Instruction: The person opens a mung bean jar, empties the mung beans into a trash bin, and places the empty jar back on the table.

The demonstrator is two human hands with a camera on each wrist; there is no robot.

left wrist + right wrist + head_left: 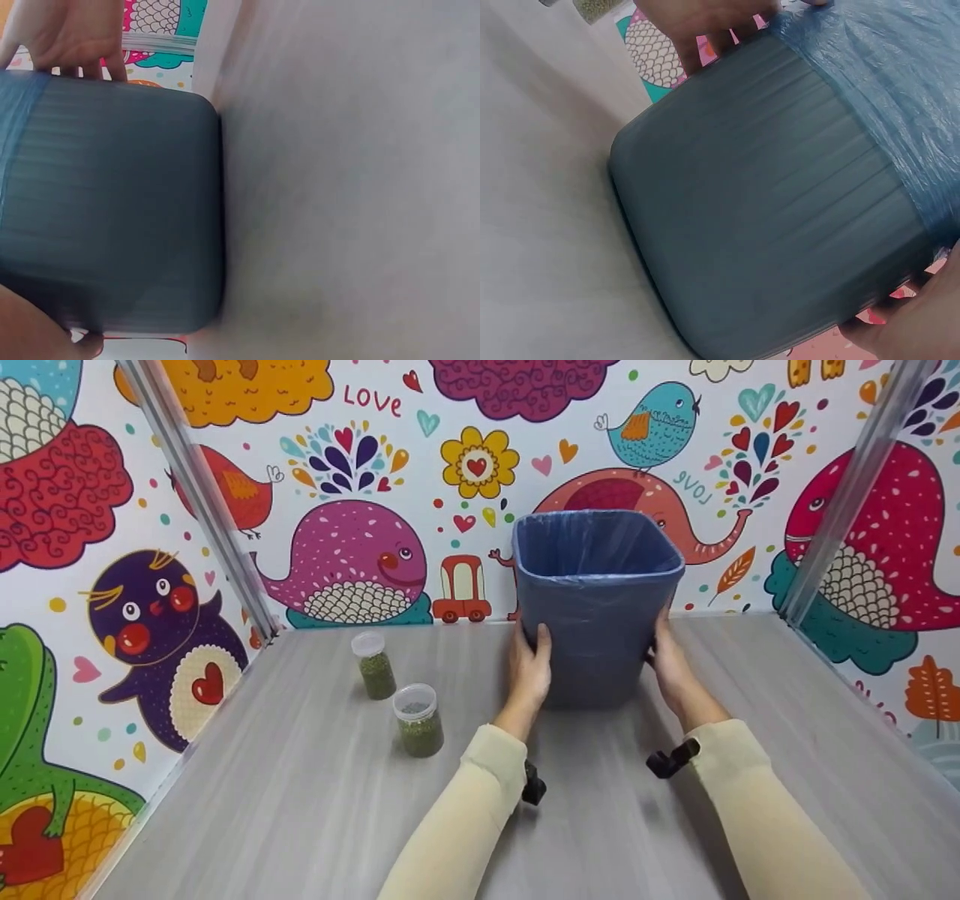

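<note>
A dark blue-grey trash bin [592, 645] stands upright on the table near the back wall, its open top tipped a little toward the camera. A thin blue plastic liner [900, 97] is folded over its rim. My left hand [529, 671] holds the bin's left side, thumb on the front face and the other fingers behind. On the opposite side, my right hand [677, 675] grips the bin, its fingers partly hidden. The left wrist view shows the bin [120, 202] between both palms, its base close against the tabletop.
Two clear jars with whitish lids, a farther jar [376, 671] and a nearer jar [420, 731], stand left of the bin with green bits inside. Cartoon-printed walls [480, 532] close off the grey table [300, 810] at the back and sides, with metal posts [199, 495] at the corners.
</note>
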